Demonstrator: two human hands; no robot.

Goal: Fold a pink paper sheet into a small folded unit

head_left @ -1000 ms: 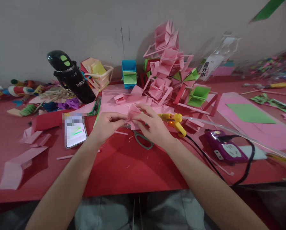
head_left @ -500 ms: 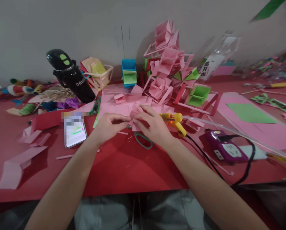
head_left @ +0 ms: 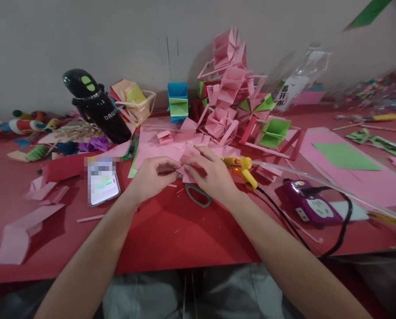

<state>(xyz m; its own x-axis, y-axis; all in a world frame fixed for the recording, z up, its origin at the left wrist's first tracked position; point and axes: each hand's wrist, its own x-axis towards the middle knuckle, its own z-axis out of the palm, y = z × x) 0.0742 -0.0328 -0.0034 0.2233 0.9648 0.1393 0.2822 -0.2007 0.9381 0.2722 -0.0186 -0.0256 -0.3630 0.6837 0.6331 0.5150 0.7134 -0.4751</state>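
My left hand (head_left: 150,177) and my right hand (head_left: 212,175) meet over the middle of the red table (head_left: 171,235). Both pinch a small folded pink paper piece (head_left: 188,163) between fingertips, held just above the tabletop. Grey-handled scissors (head_left: 198,195) lie under my right hand. A yellow glue gun (head_left: 242,168) rests just right of my right hand, its black cord trailing toward me. A pile of folded pink paper shapes (head_left: 226,88) rises behind the hands.
A phone (head_left: 102,186) lies left of my left hand. A black bottle (head_left: 95,106) leans at the back left. A purple power strip (head_left: 309,206) sits at the right. Loose pink sheets (head_left: 21,230), green paper (head_left: 344,157) and a clear plastic bottle (head_left: 297,84) lie around.
The fingers have shifted slightly on the pink piece, lowering it a little toward the table. Both arms stay in place.
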